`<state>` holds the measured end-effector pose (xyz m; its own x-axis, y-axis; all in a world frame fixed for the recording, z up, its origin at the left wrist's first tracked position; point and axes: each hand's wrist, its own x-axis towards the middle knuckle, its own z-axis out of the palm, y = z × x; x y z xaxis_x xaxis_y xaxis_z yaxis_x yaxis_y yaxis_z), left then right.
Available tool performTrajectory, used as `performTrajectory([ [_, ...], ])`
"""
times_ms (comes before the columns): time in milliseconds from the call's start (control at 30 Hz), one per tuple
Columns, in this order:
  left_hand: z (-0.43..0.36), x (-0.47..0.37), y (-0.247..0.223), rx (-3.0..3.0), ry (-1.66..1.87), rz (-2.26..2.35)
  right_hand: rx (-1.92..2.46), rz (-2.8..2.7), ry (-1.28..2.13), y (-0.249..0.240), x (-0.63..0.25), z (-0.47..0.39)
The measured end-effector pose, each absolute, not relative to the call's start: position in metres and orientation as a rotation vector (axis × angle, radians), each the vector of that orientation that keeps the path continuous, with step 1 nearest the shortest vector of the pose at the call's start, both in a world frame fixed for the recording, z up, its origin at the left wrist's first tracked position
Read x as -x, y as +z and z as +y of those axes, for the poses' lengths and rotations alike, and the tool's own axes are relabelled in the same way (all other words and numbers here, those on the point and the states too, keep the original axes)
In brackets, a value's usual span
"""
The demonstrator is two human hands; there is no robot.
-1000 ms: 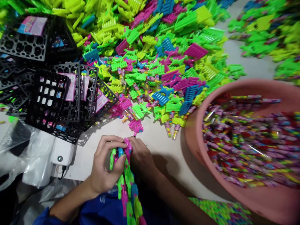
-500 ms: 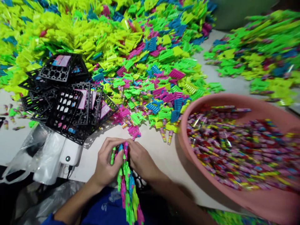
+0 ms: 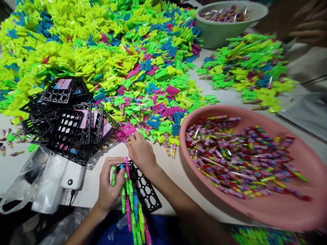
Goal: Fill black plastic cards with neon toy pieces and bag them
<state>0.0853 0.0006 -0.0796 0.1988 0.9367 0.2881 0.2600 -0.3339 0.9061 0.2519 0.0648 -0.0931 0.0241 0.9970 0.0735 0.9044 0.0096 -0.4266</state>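
Note:
My left hand (image 3: 111, 180) is closed around the upper end of a cluster of plastic toy pieces (image 3: 131, 200) in green, blue, pink and yellow. The cluster hangs down in a long row toward my body. Beside and partly behind it is a black perforated tray (image 3: 146, 189), its near corner over the table edge. My right hand (image 3: 141, 149) reaches past the tray to the front edge of the loose pile, fingers bent together beside pink plastic pieces (image 3: 125, 131). What lies under those fingertips is hidden.
A large heap of loose plastic pieces (image 3: 102, 47) covers the back. Black trays (image 3: 68, 126) are stacked left, near a white power bank (image 3: 73, 175) with a cable and plastic bags (image 3: 48, 180). A pink basin (image 3: 189, 177) of wrapped candy tubes stands right; a green basin (image 3: 217, 34) behind.
My right hand has left the toy cluster and moved forward to the pile's edge, uncovering the black tray. My left hand keeps its hold. The view has swung right.

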Motion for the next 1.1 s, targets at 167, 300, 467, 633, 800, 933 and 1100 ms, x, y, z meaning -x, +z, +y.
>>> performTrajectory([
  [167,0.003,-0.085,-0.081,-1.753,1.162,1.087,1.609,-1.377,0.694,-0.073,-0.289,0.026],
  [300,0.004,-0.083,-0.084,-1.740,1.153,1.069,1.360,-0.907,1.003,-0.059,-0.316,-0.008],
  [467,0.007,-0.082,-0.091,-1.732,1.113,1.020,1.131,-0.524,1.371,-0.074,-0.316,-0.043],
  [633,0.010,-0.080,-0.094,-1.705,1.003,0.928,1.307,-0.565,1.373,-0.100,-0.299,-0.060],
  [800,0.006,-0.074,-0.106,-1.605,1.088,0.857,1.528,-0.809,1.284,-0.113,-0.283,-0.060],
  [933,0.004,-0.069,-0.116,-1.526,1.104,0.872,1.535,-1.054,1.149,-0.113,-0.271,-0.056],
  [1100,0.006,-0.067,-0.113,-1.568,1.063,0.863,1.557,-1.176,1.065,-0.117,-0.260,-0.052],
])
